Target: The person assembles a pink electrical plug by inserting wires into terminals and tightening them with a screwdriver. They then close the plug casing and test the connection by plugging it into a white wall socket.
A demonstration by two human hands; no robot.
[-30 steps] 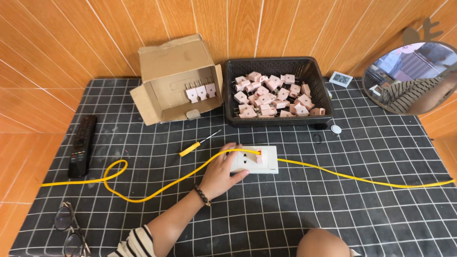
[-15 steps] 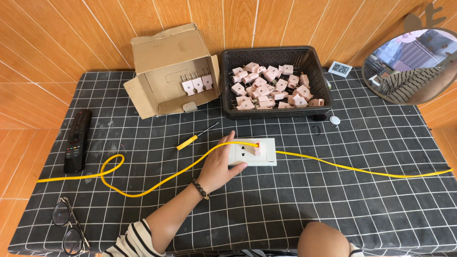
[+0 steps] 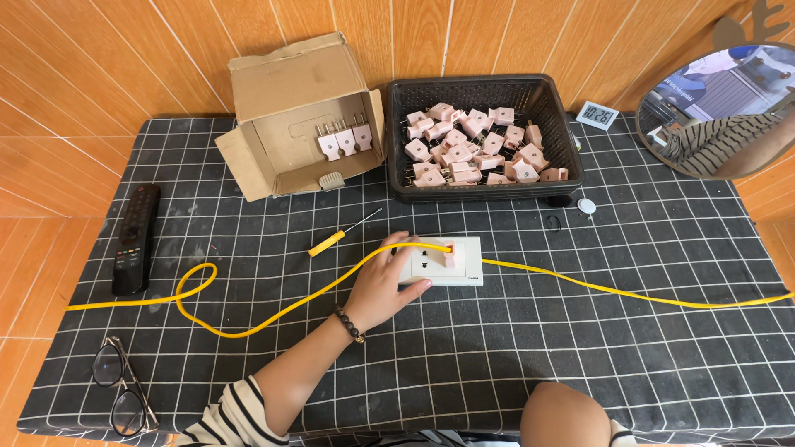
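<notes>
Little has shifted since earlier: the left hand (image 3: 383,281) still lies flat, fingers spread, on the white socket plate (image 3: 443,261) mid-desk (image 3: 580,348), gripping nothing. A pink plug (image 3: 450,254) sits in it, yellow cable (image 3: 248,319) trailing. Right hand's state cannot be told.

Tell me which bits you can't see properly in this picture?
- Right hand: head view, cut off by the bottom edge, its grip unseen.
- White socket plate: its left end is hidden under the left hand.
- Yellow cable: runs off the right edge.
- Small white clock: display too small.
</notes>
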